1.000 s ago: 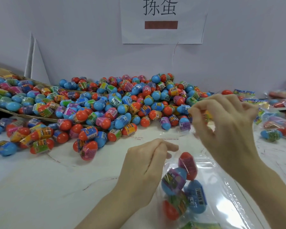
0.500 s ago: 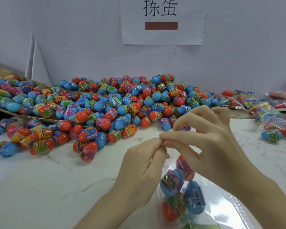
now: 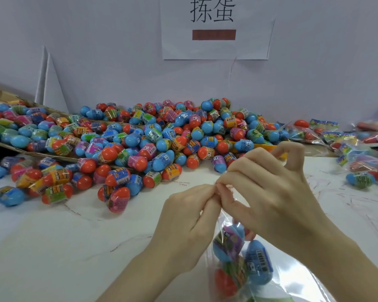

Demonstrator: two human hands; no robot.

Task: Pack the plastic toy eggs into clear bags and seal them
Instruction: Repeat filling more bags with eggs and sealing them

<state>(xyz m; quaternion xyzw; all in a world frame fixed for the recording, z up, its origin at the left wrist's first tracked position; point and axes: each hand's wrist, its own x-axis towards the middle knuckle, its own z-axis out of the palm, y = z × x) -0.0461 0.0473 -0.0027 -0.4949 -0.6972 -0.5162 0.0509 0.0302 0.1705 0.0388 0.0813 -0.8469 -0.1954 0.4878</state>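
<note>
Your worktop [image 3: 52, 247] carries a large loose heap of eggs [image 3: 140, 140] along the wall, within reach for filling. Finished packs [image 3: 358, 153] lie to your right. The clear bag [image 3: 231, 258], holding several eggs, hangs below your hands. Your right hand [image 3: 268, 192] and left hand [image 3: 190, 219] each pinch its top edge, fingertips meeting, evidently to press the seal closed.
</note>
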